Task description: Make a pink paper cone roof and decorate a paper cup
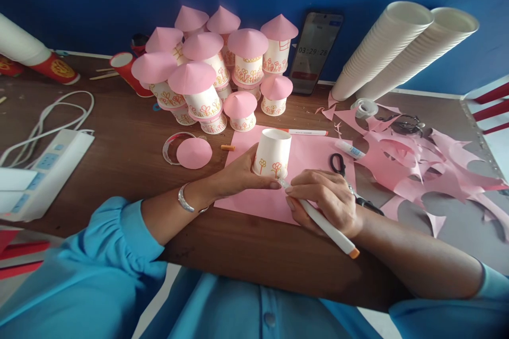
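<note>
My left hand (246, 172) is closed around the lower side of a white paper cup (274, 143), held upside down above a pink paper sheet (238, 198). Orange and yellow flowers are drawn along the cup's lower edge. In my right hand (326, 196) is a white marker with an orange end (330, 230), its tip at the cup's lower rim. An orange marker cap (228, 147) lies left of the sheet. Behind the cup rests another white marker (308, 132). Scissors with black handles (338, 164) lie partly hidden behind my right hand.
Several decorated cups with pink cone roofs (192, 78) stand at the back. A phone (316, 53) leans on the wall beside stacked paper cups (382, 47). Pink scraps (401, 159) cover the right side. A power strip (47, 169), tape roll (169, 148) and pink cone (194, 152) are leftward.
</note>
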{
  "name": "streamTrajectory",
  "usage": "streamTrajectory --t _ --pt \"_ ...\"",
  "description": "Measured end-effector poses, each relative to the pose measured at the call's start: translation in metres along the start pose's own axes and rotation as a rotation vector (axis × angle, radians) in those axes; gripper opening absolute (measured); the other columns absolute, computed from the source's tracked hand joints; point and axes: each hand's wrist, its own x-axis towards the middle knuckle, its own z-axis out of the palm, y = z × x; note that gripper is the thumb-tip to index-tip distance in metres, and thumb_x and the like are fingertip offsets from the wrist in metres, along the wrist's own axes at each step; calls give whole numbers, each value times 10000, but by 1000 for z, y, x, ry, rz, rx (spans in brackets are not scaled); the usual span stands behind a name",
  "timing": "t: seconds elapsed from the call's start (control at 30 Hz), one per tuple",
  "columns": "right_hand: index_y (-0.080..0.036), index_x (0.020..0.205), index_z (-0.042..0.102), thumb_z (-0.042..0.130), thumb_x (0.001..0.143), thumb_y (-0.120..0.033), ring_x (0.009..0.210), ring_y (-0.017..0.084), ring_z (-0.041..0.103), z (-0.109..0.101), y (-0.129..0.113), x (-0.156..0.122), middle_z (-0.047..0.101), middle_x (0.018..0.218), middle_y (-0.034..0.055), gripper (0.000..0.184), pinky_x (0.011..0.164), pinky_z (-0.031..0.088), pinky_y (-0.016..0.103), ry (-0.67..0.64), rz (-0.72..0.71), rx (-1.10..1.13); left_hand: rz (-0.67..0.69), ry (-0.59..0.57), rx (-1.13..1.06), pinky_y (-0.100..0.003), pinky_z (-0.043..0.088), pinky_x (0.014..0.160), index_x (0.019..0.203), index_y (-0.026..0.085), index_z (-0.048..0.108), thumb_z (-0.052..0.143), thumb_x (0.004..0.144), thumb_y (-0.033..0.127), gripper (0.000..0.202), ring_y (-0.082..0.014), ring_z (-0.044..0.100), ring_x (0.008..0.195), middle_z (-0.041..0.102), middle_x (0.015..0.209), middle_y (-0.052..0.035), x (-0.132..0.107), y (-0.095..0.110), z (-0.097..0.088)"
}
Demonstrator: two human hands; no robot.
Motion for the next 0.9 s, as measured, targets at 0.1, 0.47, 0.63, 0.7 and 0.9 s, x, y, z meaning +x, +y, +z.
streamTrajectory --t 0.1,0.47,0.63,0.7,0.9 --pt "-209 1101 580 624 929 -70 651 150 671 -2 1 -2 675 792 7 225 561 574 264 13 -17 9 10 6 -45 -347 518 848 1135 202 583 965 687 347 606 -190 636 940 672 1009 -28 1 -2 -1" --pt "-256 1268 603 678 979 -165 829 204 660 3 18 -12 643 968 50 313 679 589 333 165 128 -83 105 -83 -344 -422 526 1063 1281 230 664 887 805 298 530 -247 701 1161 749 1224 -97 -1 -1 -5" --pt "-232 1286 603 731 931 -118 840 195 680 5 15 -10 643 1018 66 395 644 583 301 161 72 -139 102 -95 -357 -384 533 1035 1229 211 718 863 828 282 433 -228 720 1093 774 1151 -90 -2 -1 -4" --pt "-239 1292 599 691 952 -108 842 192 684 5 15 -10 645 1014 66 376 626 580 292 133 62 -145 105 -104 -338 -376 537 1003 1200 206 727 866 820 293 414 -223 722 1040 774 1101 -85 -2 -2 -4" --pt "-201 1282 596 640 971 -80 838 178 695 5 14 -15 670 1033 85 337 648 601 278 38 26 -94 41 -135 -178 -309 525 842 1088 171 700 943 714 296 463 -197 681 947 743 1020 -62 0 1 -2"
